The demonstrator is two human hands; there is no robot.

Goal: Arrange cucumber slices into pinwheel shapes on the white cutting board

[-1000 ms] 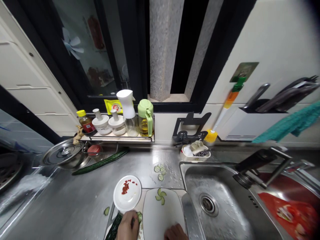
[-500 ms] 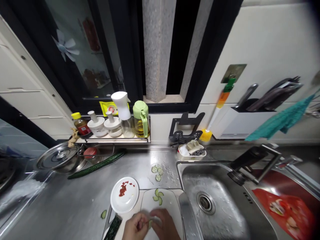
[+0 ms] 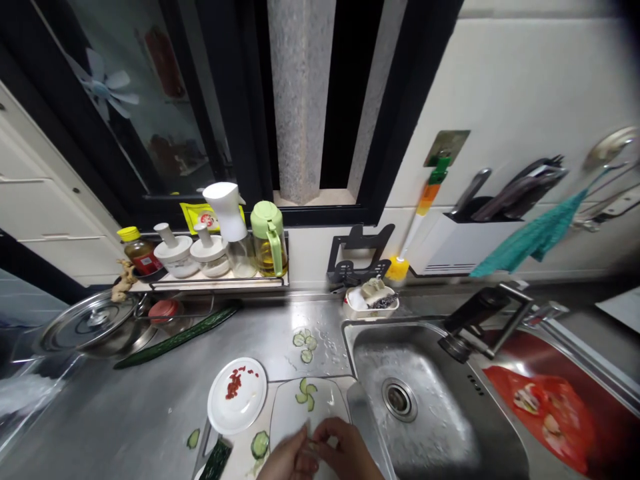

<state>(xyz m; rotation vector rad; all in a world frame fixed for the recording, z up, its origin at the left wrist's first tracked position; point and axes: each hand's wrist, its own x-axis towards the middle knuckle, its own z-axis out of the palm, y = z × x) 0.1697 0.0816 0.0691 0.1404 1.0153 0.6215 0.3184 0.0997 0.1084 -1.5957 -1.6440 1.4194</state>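
Note:
My left hand (image 3: 287, 459) and my right hand (image 3: 345, 448) meet over the near part of a white squarish plate (image 3: 327, 403). Both are closed, fingertips pinched together on a small pale-green piece that looks like a cucumber slice (image 3: 312, 445); the fingers mostly hide it. Beyond them on the plate, curved cucumber pieces (image 3: 305, 393) form a pinwheel. Left of my left hand, a round cucumber slice (image 3: 259, 445) lies on the cutting board (image 3: 243, 448). The dark green cut cucumber (image 3: 216, 460) rests at the board's left side.
A round white plate (image 3: 215, 403) carries red bits. Several cucumber slices (image 3: 307, 341) lie on the steel counter behind, one (image 3: 193, 438) at left. A whole cucumber (image 3: 175, 341) lies near a lidded pot (image 3: 95, 327). A knife blade (image 3: 367, 420) borders the sink (image 3: 435, 387).
The camera view has shifted, so the scene sits further left. My hands stay pinched together but have turned slightly, and the round slice left of them is now uncovered.

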